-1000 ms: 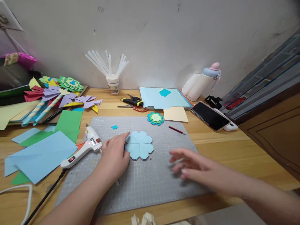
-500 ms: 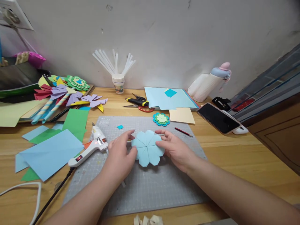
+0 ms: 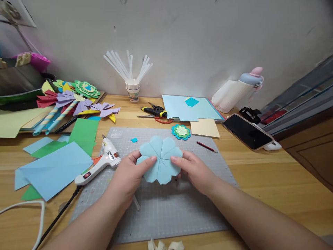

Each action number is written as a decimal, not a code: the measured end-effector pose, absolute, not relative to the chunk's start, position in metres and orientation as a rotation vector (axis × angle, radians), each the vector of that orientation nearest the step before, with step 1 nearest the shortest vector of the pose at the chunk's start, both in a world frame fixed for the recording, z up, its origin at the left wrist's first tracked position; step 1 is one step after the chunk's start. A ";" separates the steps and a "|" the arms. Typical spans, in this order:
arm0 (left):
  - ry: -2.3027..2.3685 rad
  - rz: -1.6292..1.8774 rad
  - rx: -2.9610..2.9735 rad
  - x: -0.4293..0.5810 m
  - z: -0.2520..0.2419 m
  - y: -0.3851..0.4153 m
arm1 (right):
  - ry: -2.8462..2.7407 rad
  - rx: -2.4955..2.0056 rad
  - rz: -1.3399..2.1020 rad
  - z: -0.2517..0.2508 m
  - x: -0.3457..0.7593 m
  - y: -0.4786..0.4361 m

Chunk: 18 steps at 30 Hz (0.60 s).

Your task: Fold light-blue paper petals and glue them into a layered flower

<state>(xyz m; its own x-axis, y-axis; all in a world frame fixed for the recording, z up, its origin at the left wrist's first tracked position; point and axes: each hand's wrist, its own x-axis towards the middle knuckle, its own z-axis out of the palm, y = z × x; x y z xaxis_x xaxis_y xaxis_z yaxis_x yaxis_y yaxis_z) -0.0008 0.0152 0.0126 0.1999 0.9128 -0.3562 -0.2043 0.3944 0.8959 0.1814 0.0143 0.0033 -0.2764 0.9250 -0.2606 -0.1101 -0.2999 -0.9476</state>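
A light blue paper flower (image 3: 162, 147) with creased petals is held above the grey cutting mat (image 3: 182, 211). My left hand (image 3: 132, 172) grips its left side, thumb on top and fingers beneath. On the right side my right hand (image 3: 195, 168) pinches it the same way, thumb near the centre. Behind the flower, a small layered blue and green flower (image 3: 181, 132) lies on the mat, with a tiny blue paper piece (image 3: 134, 140) to the left. A white glue gun (image 3: 100, 166) rests beside my left hand.
Blue and green paper sheets (image 3: 57, 166) and finished paper flowers (image 3: 85, 89) are at the left. Toward the wall stand a paper cup (image 3: 133, 91) with glue sticks, scissors and a cutter (image 3: 153, 111). A pencil (image 3: 206, 147), phone (image 3: 247, 131) and bottle (image 3: 238, 93) are at the right.
Both thumbs have moved inward onto the flower's face, and the flower looks larger and turned more toward the camera. The view has shifted slightly.
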 end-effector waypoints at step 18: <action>1.128 0.846 0.766 0.000 0.007 0.015 | -1.199 -1.101 1.590 0.003 0.174 0.007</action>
<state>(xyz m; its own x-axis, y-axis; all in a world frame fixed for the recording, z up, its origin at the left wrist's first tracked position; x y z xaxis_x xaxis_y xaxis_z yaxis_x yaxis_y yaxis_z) -0.0004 0.0152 0.0071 0.2020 0.8739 -0.4422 -0.1799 0.4770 0.8603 0.1737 0.0074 0.0033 -0.2623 0.9523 -0.1557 -0.1121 -0.1903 -0.9753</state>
